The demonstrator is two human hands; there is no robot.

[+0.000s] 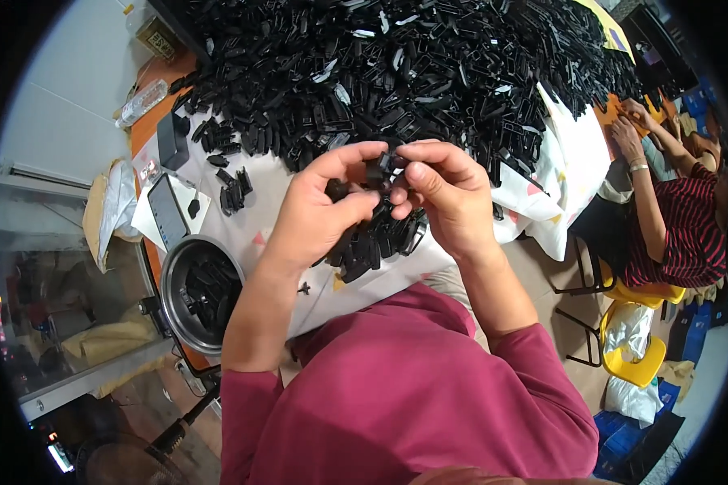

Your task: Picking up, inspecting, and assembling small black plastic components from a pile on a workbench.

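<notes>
- Holds a small black plastic part right at the fingertips, in the gap between left hand and right hand.
- Clamps it on the left with thumb and forefinger, forefinger at the far end and thumb at the near end.
- Seems to pinch its right edge with the other thumb and forefinger, tips drawn close together; cannot tell how firmly.
- Lies mostly nearer to the left fingertips than to the right, long axis seemingly running away from the body; partly hidden, so hard to judge exactly.
- Just below the fingers, on the white patterned cloth, shows a loose pile of black pieces.
- Nearer the body, left of that pile, shows a tiny black cross-shaped piece.
- Beyond the left fingers, off to the left, shows a small cluster of black pieces.
- Further left and nearer the body, shows a steel bowl with black pieces inside; beyond it, a phone.
- Straight ahead of the fingertips, spreads wide as a great heap of black parts.
- Far off to the right, past the heap, shows a co-worker in a striped top, seated, hands over an orange surface.
</notes>
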